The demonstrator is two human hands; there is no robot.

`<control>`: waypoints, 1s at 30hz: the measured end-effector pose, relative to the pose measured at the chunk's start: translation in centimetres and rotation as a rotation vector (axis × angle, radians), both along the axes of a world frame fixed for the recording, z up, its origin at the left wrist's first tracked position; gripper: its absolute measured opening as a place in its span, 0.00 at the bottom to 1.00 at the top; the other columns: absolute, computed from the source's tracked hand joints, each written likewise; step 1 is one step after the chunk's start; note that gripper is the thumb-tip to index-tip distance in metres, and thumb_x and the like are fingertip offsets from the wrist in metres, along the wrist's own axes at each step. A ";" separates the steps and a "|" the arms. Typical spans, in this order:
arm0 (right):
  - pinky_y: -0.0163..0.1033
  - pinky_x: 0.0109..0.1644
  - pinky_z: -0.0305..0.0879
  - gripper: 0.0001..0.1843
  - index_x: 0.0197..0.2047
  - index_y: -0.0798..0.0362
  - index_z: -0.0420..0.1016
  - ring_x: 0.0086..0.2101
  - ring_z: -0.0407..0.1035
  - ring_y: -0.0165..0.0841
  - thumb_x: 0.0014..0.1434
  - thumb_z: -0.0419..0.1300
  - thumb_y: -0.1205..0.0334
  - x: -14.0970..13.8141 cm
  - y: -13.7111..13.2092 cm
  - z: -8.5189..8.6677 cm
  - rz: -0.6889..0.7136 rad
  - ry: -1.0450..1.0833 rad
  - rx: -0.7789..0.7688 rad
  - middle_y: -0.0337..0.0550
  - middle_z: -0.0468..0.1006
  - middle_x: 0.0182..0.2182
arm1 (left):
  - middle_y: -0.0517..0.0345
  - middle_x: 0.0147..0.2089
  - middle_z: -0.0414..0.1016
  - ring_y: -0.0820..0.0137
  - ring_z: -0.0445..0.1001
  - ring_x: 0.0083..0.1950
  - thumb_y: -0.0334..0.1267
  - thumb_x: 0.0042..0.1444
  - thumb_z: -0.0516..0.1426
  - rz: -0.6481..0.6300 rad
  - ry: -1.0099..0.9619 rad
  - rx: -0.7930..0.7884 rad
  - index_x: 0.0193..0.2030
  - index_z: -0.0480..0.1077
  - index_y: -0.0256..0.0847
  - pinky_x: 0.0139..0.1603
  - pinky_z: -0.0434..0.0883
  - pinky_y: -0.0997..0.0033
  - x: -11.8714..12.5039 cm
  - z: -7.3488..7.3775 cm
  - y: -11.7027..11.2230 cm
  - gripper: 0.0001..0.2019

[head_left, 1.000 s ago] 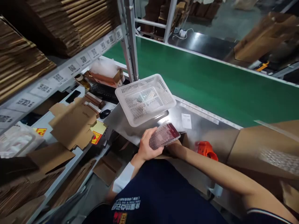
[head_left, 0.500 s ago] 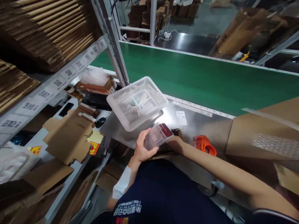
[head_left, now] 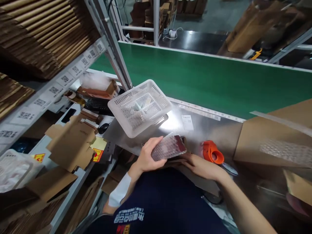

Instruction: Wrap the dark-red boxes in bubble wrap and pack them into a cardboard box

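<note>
Metal-topped table (head_left: 207, 125) stands before a person in a navy shirt (head_left: 170, 201), with a white band (head_left: 119, 190) on the left forearm. Nearest item under inspection: a bubble-wrapped package (head_left: 168, 148), dark red at one end, held in front of the body at the table's near edge. The left hand (head_left: 149, 156) has its grip clamped on it, thumb along the near side. The right hand (head_left: 200, 166) sits just beside and below; its fingertips are partly hidden, and I cannot tell whether its grip is closed on anything.

To the right of that hand lies an orange plastic object (head_left: 212, 152); further right, a large brown carton (head_left: 278, 130). At left, a flattened carton (head_left: 78, 139) lies near a black mouse (head_left: 103, 128). Beyond the package, a printed slip (head_left: 187, 122) lies flat, and a white perforated basket (head_left: 133, 130) rests at a slant to the table's edge. Past these runs a green belt (head_left: 195, 71). Furthest off, a tall brown carton (head_left: 248, 29) leans on the other side.
</note>
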State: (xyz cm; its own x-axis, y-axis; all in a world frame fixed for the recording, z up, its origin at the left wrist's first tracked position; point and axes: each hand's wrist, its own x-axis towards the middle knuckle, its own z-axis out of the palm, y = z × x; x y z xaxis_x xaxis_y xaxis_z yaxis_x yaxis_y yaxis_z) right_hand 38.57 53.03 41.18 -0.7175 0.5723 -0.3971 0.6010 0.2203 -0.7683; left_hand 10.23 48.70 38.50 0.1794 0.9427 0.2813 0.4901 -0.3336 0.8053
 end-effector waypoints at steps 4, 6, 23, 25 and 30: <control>0.52 0.67 0.71 0.29 0.59 0.44 0.82 0.59 0.76 0.48 0.68 0.55 0.36 8.5 -3.8 0.9 -0.536 0.027 -0.038 0.48 0.82 0.57 | 0.41 0.64 0.75 0.44 0.77 0.62 0.38 0.49 0.70 -0.187 0.414 -0.255 0.72 0.67 0.47 0.61 0.76 0.43 1.8 -2.4 0.4 0.41; 0.55 0.65 0.74 0.32 0.55 0.46 0.84 0.56 0.78 0.51 0.63 0.57 0.32 10.4 -5.2 -1.3 -0.759 0.013 0.000 0.52 0.84 0.53 | 0.36 0.65 0.74 0.38 0.75 0.64 0.36 0.47 0.72 -0.197 0.572 -0.398 0.71 0.68 0.45 0.60 0.75 0.39 2.5 -4.1 0.6 0.41; 0.52 0.72 0.57 0.60 0.74 0.51 0.66 0.73 0.54 0.51 0.47 0.71 0.24 3.5 2.9 -14.7 -0.503 0.599 -0.622 0.60 0.62 0.73 | 0.42 0.73 0.68 0.45 0.67 0.73 0.80 0.33 0.67 0.253 -0.840 -0.877 0.72 0.66 0.48 0.72 0.67 0.46 -5.4 -11.7 -5.1 0.62; 0.53 0.73 0.56 0.62 0.75 0.48 0.64 0.74 0.51 0.51 0.46 0.70 0.22 3.8 1.0 -15.0 -0.549 0.552 -0.627 0.59 0.59 0.75 | 0.40 0.74 0.66 0.44 0.64 0.75 0.79 0.33 0.68 0.197 -0.870 -0.899 0.75 0.63 0.47 0.74 0.64 0.45 -4.8 -12.0 -4.4 0.64; 0.57 0.73 0.61 0.63 0.76 0.47 0.57 0.71 0.60 0.53 0.46 0.70 0.24 3.7 -3.8 -15.4 -0.741 0.413 -0.494 0.62 0.63 0.72 | 0.37 0.68 0.72 0.45 0.71 0.68 0.62 0.35 0.77 0.176 -0.592 -0.872 0.73 0.60 0.40 0.72 0.65 0.42 -2.7 -11.3 -2.3 0.61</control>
State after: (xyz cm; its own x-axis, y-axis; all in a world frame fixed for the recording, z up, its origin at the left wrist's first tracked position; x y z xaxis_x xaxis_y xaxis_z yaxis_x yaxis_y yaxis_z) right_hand 42.26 49.22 25.74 -0.3797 0.7708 -0.5115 0.1208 -0.5069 -0.8535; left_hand 7.48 46.45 27.18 0.0771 0.8596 -0.5051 -0.0721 0.5100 0.8571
